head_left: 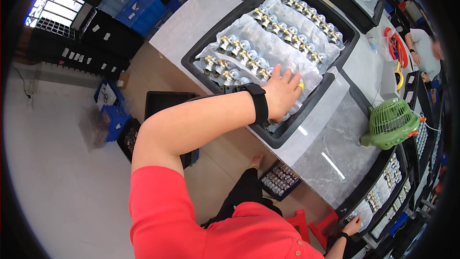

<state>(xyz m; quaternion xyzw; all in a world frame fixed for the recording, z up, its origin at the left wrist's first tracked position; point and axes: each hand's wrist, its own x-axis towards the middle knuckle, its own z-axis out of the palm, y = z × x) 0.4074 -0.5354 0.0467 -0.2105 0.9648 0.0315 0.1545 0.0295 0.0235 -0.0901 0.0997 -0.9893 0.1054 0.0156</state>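
My left hand [283,93] lies with fingers spread on the crumpled white sheeting [299,69] at the near right of a large black tray [282,136]. A black strap is around that wrist. Rows of small figurines [247,55] with clear, round bluish tops and white and gold bodies stand between strips of the sheeting. My right hand [353,225], at the lower right, reaches to the edge of a second black tray [344,208] of similar figurines [378,194]. Its fingers are curled in beside white sheeting [365,213]; what they hold is too small to make out.
A green fan [390,123] stands on the grey marbled table [330,146]. Another black bin [371,17] with white sheeting is behind. Red stools [322,225] and a tray of small parts [280,181] are below. A co-worker [424,52] is at the far right; blue bins [139,9] stand far left.
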